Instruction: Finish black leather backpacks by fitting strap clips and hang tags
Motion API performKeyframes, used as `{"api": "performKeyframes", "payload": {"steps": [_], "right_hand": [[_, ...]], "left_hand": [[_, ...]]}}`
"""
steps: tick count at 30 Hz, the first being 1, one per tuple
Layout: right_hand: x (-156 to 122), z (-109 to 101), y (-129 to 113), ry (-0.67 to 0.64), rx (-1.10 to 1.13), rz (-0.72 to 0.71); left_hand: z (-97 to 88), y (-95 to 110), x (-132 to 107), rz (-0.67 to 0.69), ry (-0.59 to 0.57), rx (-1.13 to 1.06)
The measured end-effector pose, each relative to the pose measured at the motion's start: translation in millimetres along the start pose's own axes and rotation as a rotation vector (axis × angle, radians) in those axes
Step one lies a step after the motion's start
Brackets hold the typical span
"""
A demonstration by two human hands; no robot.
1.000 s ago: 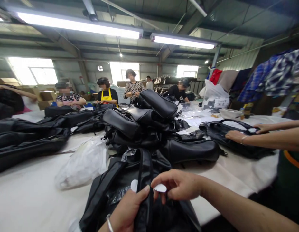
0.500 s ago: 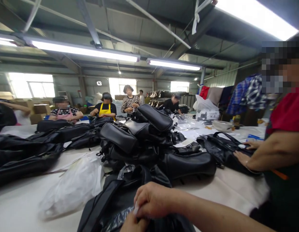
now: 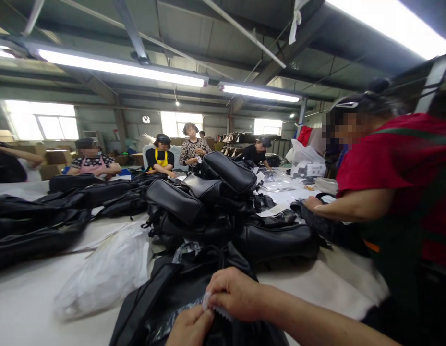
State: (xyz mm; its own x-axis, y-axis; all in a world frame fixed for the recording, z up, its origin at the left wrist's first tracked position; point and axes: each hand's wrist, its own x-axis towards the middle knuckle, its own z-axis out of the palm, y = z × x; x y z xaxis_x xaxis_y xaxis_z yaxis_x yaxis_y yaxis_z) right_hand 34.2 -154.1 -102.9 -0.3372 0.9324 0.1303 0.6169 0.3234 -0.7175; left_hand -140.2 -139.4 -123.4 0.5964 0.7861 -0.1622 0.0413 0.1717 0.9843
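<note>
Low in the view, my right hand [image 3: 239, 293] pinches a small white piece with a jagged edge [image 3: 206, 302], perhaps paper or film; its kind is not clear. My left hand [image 3: 192, 326] is closed at the same piece, thumb and fingertips pressed together. Both hands are above a black bag [image 3: 154, 293] lying on the table. Crinkled clear plastic film [image 3: 168, 319] shows on the bag beside my left hand. Part of the bag is hidden under my hands and right forearm.
Beyond the bag rises a pile of black leather-like bags [image 3: 175, 199]. A translucent plastic sack [image 3: 103, 274] lies left on the pale table [image 3: 24, 293]. More black bags [image 3: 35, 226] are at far left. A co-worker in red [image 3: 384, 163] leans over the table at right.
My hands have shifted slightly apart, and more of the white piece with its jagged edge shows. The co-worker at right has leaned forward over the table.
</note>
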Motion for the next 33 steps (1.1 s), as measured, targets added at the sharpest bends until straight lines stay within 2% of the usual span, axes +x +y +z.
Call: {"api": "performKeyframes", "payload": {"steps": [3,6,10,15,27,33], "right_hand": [[-1.1,-3.2,-1.5,-0.001,0.035,0.075],[-1.1,-4.7,-1.2,-0.009,0.13,0.212],[1.0,-3.9,-1.8,0.007,0.217,0.346],[3.2,-2.0,-6.1,-0.009,0.234,0.333],[6.3,2.4,-7.1,-0.081,-0.125,0.251],[9.7,6.4,-6.3,-0.088,-0.17,0.272]], "left_hand": [[6.9,-1.1,-5.4,-0.038,0.045,-0.047],[12.6,-2.8,-8.3,-0.087,0.065,-0.119],[14.5,-3.4,-9.8,-0.093,0.079,-0.144],[10.1,-6.3,-8.1,-0.077,0.09,-0.067],[5.2,-18.4,-1.2,-0.067,0.077,0.083],[3.9,-21.9,0.1,-0.018,0.116,0.218]]}}
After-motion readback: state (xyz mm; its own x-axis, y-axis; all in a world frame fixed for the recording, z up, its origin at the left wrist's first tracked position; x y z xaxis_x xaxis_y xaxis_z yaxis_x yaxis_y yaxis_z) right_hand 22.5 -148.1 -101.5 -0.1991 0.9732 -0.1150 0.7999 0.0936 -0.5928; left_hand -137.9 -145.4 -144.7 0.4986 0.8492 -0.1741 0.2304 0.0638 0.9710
